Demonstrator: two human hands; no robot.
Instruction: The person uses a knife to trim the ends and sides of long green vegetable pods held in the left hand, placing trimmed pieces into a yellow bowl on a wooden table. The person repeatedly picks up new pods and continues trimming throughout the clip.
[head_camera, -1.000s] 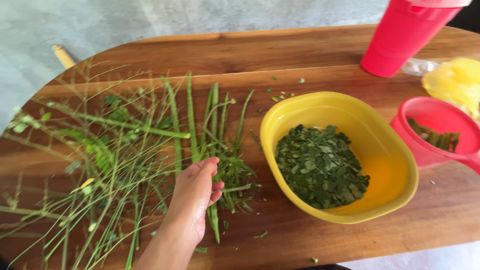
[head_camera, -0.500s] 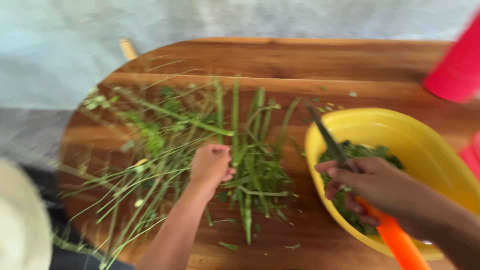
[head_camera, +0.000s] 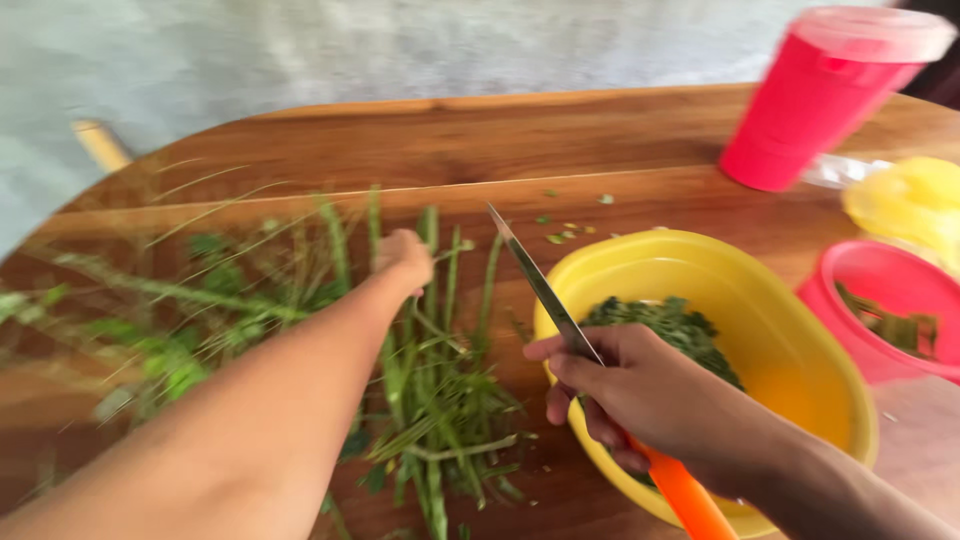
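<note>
Knife (head_camera: 540, 290) with an orange handle, held in my right hand (head_camera: 625, 395): the grip is closed round the handle where it joins the blade, and the blade points up and away over the near-left rim of the yellow bowl (head_camera: 800, 350). The bowl holds a heap of small picked green leaves (head_camera: 665, 325). My left hand (head_camera: 405, 255) reaches out over the pile of long green stalks (head_camera: 440, 380) spread on the wooden surface (head_camera: 450, 140); motion blur hides its grip, so I cannot tell whether it is closed on a stalk. Right of the bowl stands a pink container (head_camera: 880, 295) with cut green pieces; behind it, a pink tumbler (head_camera: 815, 100) and a yellow bag (head_camera: 910, 200).
</note>
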